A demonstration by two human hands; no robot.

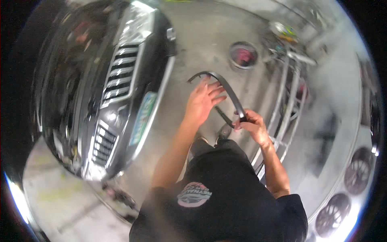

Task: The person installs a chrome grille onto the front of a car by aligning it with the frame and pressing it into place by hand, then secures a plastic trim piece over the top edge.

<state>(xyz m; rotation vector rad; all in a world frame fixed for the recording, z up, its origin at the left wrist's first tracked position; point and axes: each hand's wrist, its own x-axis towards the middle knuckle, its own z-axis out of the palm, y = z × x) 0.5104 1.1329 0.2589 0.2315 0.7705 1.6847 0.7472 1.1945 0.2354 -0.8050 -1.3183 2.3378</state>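
A curved black strip of trim [230, 92], bent like an arch, is held up in front of my body. My right hand [254, 126] is closed around its near right part, thumb and fingers pinching it. My left hand [203, 101] is raised inside the curve with its fingers apart. Its fingertips are close to the upper part of the strip; blur hides whether they touch it. Another thin dark length of the strip runs below, between the two hands.
A black car front with a chrome grille [121, 72] fills the left side, its hood area dark and blurred. A bucket [243, 55] with something pink inside stands on the floor ahead. On the right are a metal frame rack [284, 94] and several wheels [358, 172] along the edge.
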